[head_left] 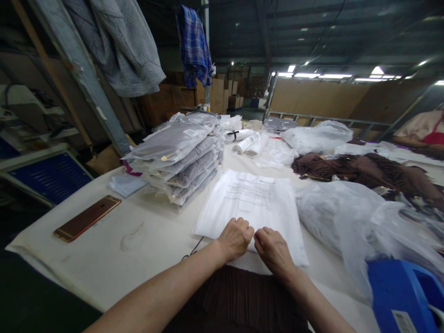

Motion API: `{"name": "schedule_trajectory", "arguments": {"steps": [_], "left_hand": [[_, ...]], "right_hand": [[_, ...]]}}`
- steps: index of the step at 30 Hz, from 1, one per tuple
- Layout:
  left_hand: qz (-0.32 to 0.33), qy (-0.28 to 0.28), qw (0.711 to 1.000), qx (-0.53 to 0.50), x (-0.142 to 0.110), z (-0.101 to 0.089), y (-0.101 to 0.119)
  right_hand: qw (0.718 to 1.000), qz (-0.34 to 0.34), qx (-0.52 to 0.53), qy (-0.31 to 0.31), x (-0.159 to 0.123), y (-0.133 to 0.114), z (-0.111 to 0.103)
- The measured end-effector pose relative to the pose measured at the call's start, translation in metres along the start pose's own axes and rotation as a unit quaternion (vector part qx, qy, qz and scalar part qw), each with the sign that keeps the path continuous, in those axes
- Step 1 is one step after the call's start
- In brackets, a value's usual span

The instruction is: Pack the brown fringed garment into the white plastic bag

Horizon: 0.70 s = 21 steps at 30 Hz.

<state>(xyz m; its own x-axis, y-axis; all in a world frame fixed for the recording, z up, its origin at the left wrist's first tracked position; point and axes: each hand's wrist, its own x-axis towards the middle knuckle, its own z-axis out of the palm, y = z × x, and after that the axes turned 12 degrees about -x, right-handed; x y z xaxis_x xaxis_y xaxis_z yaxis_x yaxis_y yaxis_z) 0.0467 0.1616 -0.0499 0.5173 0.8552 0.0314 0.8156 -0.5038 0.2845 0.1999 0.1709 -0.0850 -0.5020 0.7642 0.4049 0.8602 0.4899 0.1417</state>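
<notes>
A stack of flat clear plastic bags [255,203] with printed text lies on the white table [138,236] in front of me. My left hand [236,237] and my right hand [272,247] rest side by side on the stack's near edge, fingers curled and pinching the top bag's rim. A brown pleated garment [236,296] lies under my forearms at the table's near edge.
A pile of bagged grey garments [180,157] stands to the left, a gold phone [86,218] further left. Loose plastic bags [347,212] and brown fringed garments [364,169] lie at right. A blue bin [402,289] is at lower right. Shirts hang above.
</notes>
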Motion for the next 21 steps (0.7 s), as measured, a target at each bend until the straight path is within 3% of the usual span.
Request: {"name": "schedule_trajectory", "arguments": {"steps": [6,12,16,21], "left_hand": [[-0.013,-0.034,0.998,0.047,-0.005,0.001,-0.006],[-0.109,-0.023,0.990,0.084,-0.027,-0.012,-0.043],[-0.178,0.002,0.980,0.092,-0.052,-0.021,-0.066],[-0.200,0.038,0.976,0.077,-0.070,-0.014,-0.070]], "right_hand": [[0.995,-0.073,-0.024,0.064,-0.005,0.000,-0.005],[0.992,-0.099,-0.045,0.064,-0.022,0.013,-0.016],[0.993,-0.084,-0.068,0.045,-0.038,0.029,-0.017],[0.993,-0.012,-0.117,0.006,-0.045,0.038,-0.013]]}}
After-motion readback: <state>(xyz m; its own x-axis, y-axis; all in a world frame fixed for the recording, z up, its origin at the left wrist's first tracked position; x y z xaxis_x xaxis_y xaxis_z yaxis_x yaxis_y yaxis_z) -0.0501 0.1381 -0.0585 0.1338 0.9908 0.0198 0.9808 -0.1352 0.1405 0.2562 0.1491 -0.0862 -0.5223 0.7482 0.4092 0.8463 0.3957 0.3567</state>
